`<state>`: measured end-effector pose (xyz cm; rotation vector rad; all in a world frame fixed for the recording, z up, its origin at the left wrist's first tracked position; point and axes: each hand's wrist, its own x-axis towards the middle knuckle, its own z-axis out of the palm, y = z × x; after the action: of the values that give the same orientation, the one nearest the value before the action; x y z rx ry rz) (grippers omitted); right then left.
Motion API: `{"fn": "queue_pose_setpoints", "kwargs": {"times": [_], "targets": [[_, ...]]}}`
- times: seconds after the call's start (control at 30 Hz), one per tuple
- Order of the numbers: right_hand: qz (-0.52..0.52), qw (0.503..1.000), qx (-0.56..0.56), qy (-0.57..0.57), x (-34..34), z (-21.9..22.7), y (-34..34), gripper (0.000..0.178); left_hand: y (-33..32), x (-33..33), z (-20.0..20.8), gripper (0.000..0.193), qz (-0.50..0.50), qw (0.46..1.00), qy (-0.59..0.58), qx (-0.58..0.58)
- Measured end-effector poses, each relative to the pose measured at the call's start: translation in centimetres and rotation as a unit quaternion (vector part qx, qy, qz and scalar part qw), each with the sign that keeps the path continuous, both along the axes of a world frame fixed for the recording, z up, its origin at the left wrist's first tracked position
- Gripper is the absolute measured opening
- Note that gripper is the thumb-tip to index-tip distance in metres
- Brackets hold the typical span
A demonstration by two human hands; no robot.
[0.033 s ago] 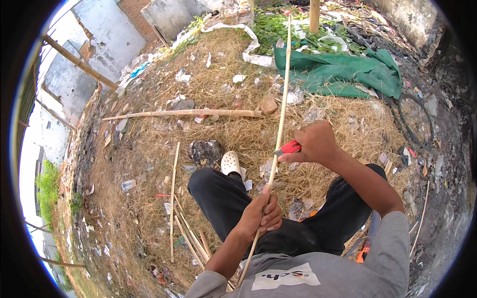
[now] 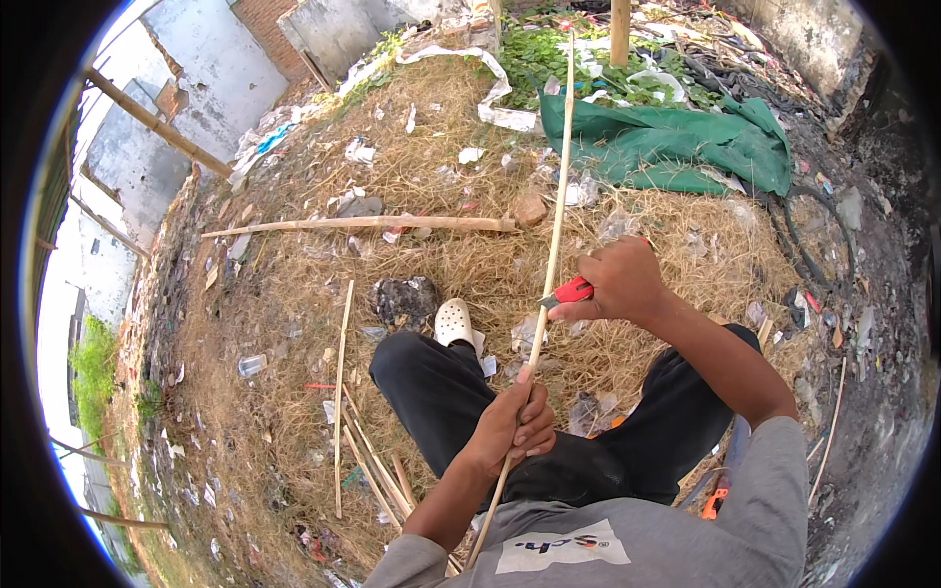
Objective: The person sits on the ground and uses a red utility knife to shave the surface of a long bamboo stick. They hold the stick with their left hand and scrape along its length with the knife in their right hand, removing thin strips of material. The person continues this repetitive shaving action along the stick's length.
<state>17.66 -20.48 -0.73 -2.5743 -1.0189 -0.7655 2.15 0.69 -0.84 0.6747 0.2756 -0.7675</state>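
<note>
A long, thin bamboo strip [image 2: 561,211] slants from beside my body up past the far green sheet. My left hand [image 2: 514,429] is wrapped round its lower part, above my lap. In my right hand [image 2: 619,281] is a red-handled utility knife [image 2: 570,292], gripped in a closed fist. The knife's dark front end meets the right side of the strip, a short way above my left hand. Its blade edge is too small to make out. Several more bamboo strips [image 2: 377,461] lie on the ground by my left knee, and a single strip [image 2: 343,392] lies just beyond them.
A bamboo pole [image 2: 392,223] lies across the dry grass ahead, its right end near a brown stone [image 2: 530,208]. A dark rock [image 2: 405,300] sits beside my white clog [image 2: 454,321]. Farther off is a green sheet [image 2: 667,147]. An orange-handled tool [image 2: 716,503] lies by my right hip.
</note>
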Motion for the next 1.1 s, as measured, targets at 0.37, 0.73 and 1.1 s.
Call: {"fn": "queue_pose_setpoints", "kwargs": {"times": [0.37, 0.73, 1.1], "targets": [[-0.174, 0.984, 0.021, -0.038, 7.7, 0.7, -8.2, 0.065, 0.1, -5.0, -1.4, 0.052, -0.077, 0.997, -0.006, -0.001], [0.049, 0.990, 0.027, 0.128, -2.6, -1.8, 0.2, 0.068, 1.2, -1.0, -1.0, 0.047, 0.019, 0.980, -0.130, 0.151], [0.008, 0.994, 0.027, 0.107, -1.8, -1.6, 1.6, 0.068, 0.8, -1.0, -1.0, 0.047, 0.031, 0.998, -0.047, 0.023]]}}
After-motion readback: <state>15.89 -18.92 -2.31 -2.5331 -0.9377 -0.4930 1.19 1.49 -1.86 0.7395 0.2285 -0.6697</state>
